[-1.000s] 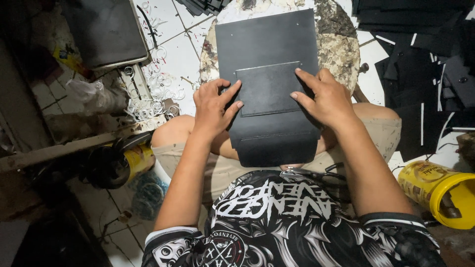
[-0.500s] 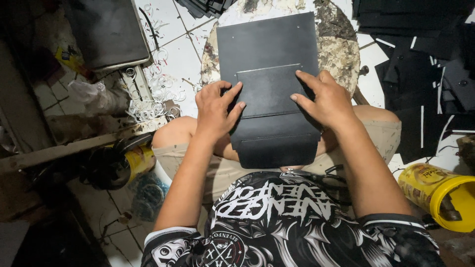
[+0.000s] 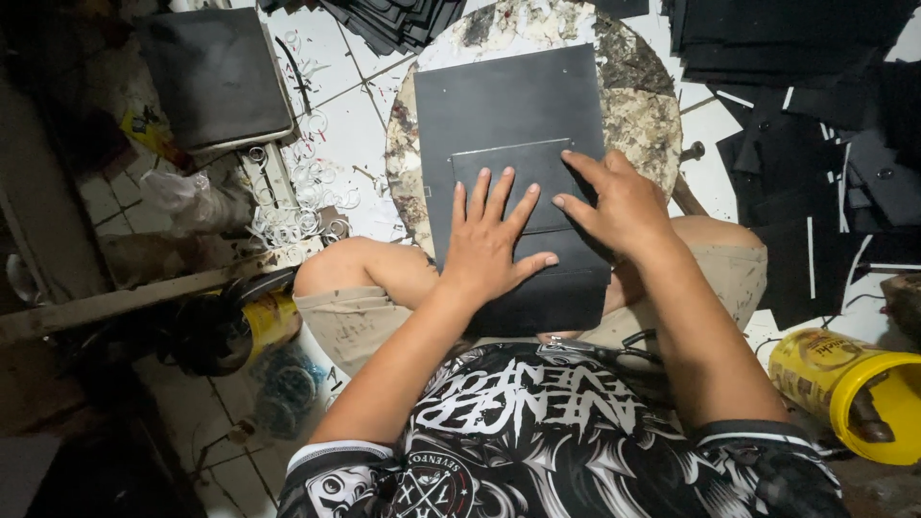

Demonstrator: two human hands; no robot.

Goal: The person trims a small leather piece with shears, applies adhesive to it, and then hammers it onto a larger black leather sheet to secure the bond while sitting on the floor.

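Head view: looking down on a seated person's lap, knees and both hands; the far left and lower left sink into shadow, where little can be made out.
Far left: a dark flat board lies tilted on a pale frame, its top edge cut off by the picture.
Floor: white tiles littered with thin curled white trimmings, which are too fine to tell apart singly.
Lower left: a yellow can stands half hidden behind dark round shapes that cannot be identified.
Round slab: a speckled, stained stone-like disc sits under the work, mostly covered by it.
Black sheet: a large matte rectangle lies across the knees and the slab, smooth and stiff-looking; its near edge hangs over the lap.
Small panel: a lesser black rectangle lies on the sheet's middle, its edges catching a faint pale line; much of it is hidden by the hands.
Left hand: flat, fingers spread, pressing palm-down on the panel, gripping nothing.
Right hand: open too, fingertips bearing on the panel's right edge.
Upper right: stacks of black cut pieces, overlapping, outlines lost in the dark.
Lower right: a yellow bucket lies on its side, partly cut off.
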